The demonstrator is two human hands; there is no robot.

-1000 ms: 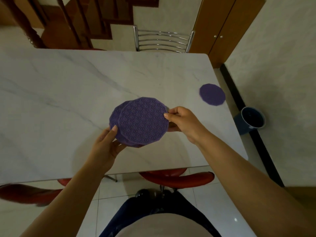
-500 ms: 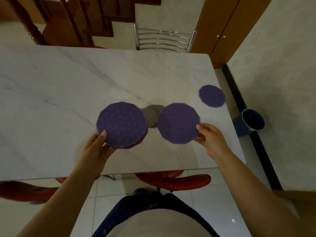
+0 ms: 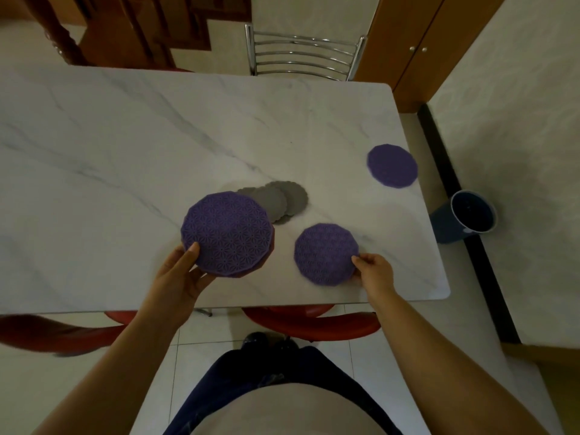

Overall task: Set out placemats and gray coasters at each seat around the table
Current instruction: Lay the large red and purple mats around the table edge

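Purple placemats — a stack (image 3: 226, 232) pinched in the left hand (image 3: 179, 277), count unclear; one (image 3: 326, 253) flat at five o'clock, right hand (image 3: 375, 273) gripping its edge; another (image 3: 392, 165) at two. Gray coasters (image 3: 277, 200) — about three — overlap mid-table (image 3: 125, 146).

held purple stack (image 3: 226, 232) hides part of the gray coasters (image 3: 277, 200).

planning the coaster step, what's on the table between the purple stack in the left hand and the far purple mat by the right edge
In the head view, the overlapping gray coasters lie between the stack and the far mat; the rest is bare marble table.
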